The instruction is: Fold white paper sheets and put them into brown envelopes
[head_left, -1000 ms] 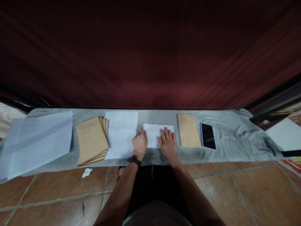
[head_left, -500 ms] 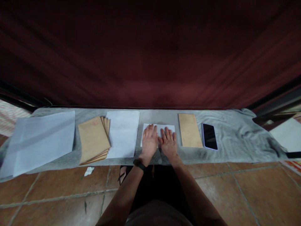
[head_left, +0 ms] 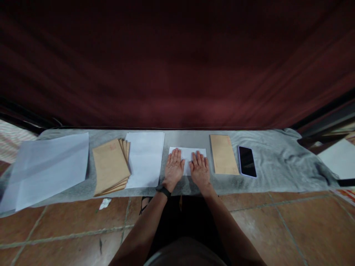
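Observation:
A small white piece of paper (head_left: 187, 162), likely folded though its layers do not show clearly, lies flat on the grey cloth in front of me. My left hand (head_left: 174, 169) rests palm down on its left part, fingers stretched out. On the right part lies my right hand (head_left: 200, 170), also flat with fingers extended. A strip of the paper shows between the two hands. Just right of it is a brown envelope (head_left: 224, 154), and to the left a stack of white sheets (head_left: 145, 159).
Several brown envelopes (head_left: 111, 166) lie fanned out left of the white stack. Large white sheets (head_left: 55, 166) cover the far left end. A phone (head_left: 247, 161) with a purple edge sits right of the single envelope. A dark red curtain (head_left: 177, 74) hangs behind the grey cloth (head_left: 283, 159).
My left hand has slid left and slightly toward me over the paper, away from the right hand. My right hand has shifted only a little.

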Available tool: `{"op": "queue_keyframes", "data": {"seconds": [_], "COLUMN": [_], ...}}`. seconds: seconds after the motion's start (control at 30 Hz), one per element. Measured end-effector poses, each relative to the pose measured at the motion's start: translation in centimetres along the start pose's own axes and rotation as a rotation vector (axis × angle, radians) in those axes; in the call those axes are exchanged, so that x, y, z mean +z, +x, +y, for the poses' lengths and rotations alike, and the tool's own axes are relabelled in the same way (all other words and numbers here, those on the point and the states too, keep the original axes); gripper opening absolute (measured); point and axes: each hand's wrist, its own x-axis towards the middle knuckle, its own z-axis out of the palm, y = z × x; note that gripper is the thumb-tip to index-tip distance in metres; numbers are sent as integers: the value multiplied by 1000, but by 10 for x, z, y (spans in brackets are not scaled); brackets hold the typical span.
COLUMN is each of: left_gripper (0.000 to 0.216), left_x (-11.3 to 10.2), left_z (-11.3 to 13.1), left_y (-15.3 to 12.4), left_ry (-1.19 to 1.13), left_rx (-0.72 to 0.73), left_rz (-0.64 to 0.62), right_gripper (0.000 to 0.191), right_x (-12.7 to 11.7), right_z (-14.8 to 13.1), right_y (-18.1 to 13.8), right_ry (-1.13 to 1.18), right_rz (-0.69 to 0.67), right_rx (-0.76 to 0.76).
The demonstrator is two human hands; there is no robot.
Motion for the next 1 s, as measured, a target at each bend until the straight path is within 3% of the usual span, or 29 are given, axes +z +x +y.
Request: {"op": "queue_keyframes", "data": {"seconds": [0.17,0.3,0.4,0.77,1.0], "left_gripper": [58,56,57,56,57], "left_x": [0,-3,-3,3,3], "left_z": [-3,-3,-4,-4,-4], "left_y": [0,0,0,0,-1], "left_ry": [16,24,34,49,63], "left_rx": [-38,-20,-14,-30,-24], "left_rz": [-10,-61,-73,-8,10], "right_gripper": [55,53,52,60,61], "right_x": [-3,0,8,20,14], "right_z": [-14,-37,-43,4,23], "right_y": [15,36,42,28,15], "right_ry": [6,94,106,-8,-25], "right_rz": [-26,-131,-170,30,133], "right_rx": [110,-49,-88,-7,54]}}
